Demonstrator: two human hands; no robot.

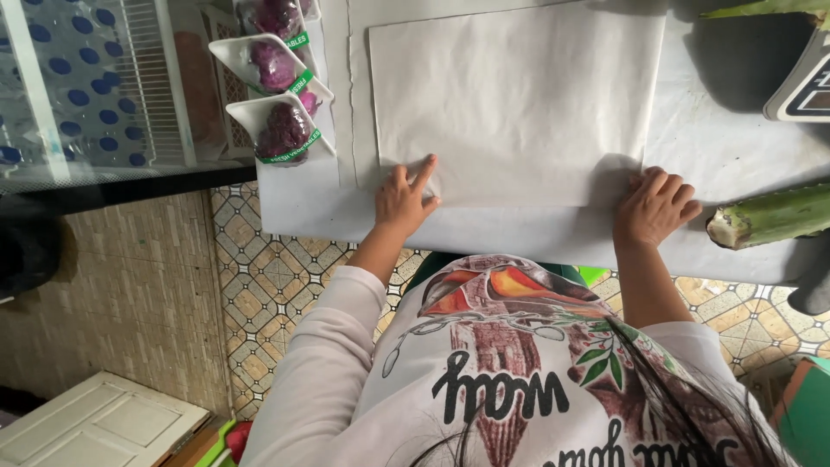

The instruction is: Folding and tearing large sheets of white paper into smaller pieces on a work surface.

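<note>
At far left, beyond the table (303, 207) edge: a glass-fronted cabinet (95, 86) with blue-dotted lining, apart from the work surface. Below it, patterned tile floor (268, 285), open between cabinet and table.

On the table's left corner, white trays of purple vegetables (281, 130) under film, stacked in a short line along the edge; parked clear of the paper, near but not touching the top sheet.

Next, the left hand (402, 201): spread fairly flat, fingers fanned, index stretched forward, pressing down on the near-left corner of the top sheet of white paper (519, 95). Grips nothing; seems only to pin the sheet against the layer beneath.

In the middle, that top sheet lying square on a larger paper layer covering the table, its near edge running just inside the table's front edge. Broad bare paper ahead of both hands, nothing resting on it.

Then the right hand (655, 207): curled, knuckles up, fingers bent onto the near-right corner of the same sheet. Cannot tell whether the fingertips pinch the edge or merely rest there.

Further right, a thick green stalk (769, 216) with a cut end, lying just beside the right hand, not touching. Above it, the corner of a dark device (800, 86), hemming in the right side.
</note>
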